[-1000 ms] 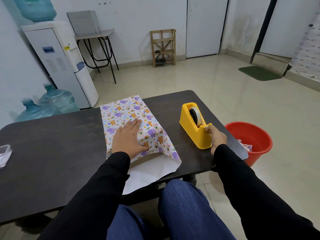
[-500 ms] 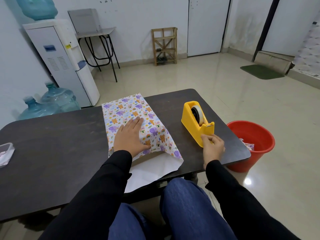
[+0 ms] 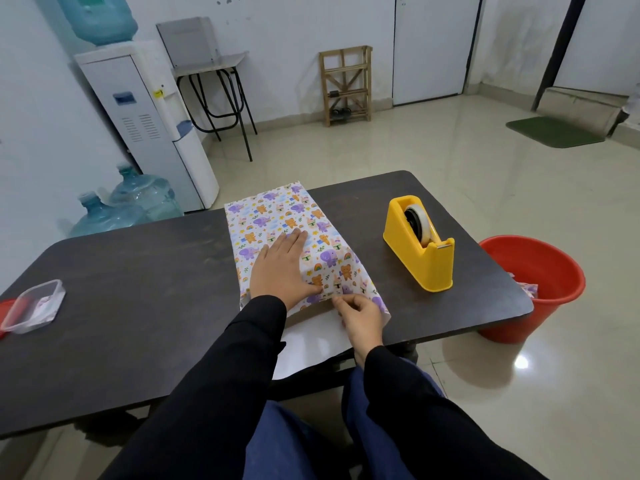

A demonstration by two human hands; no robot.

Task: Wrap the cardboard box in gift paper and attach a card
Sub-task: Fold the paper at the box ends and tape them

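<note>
Head: left hand (image 3: 280,271) presses gift paper (image 3: 277,213); right hand (image 3: 360,320) pinches it.

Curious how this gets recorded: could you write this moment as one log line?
left hand: flat on gift paper | right hand: pinching at paper's near edge | yellow tape dispenser: standing on table, untouched

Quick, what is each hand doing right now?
Left hand: open, pressing flat on the gift paper.
Right hand: pinching the gift paper's near edge.
</note>
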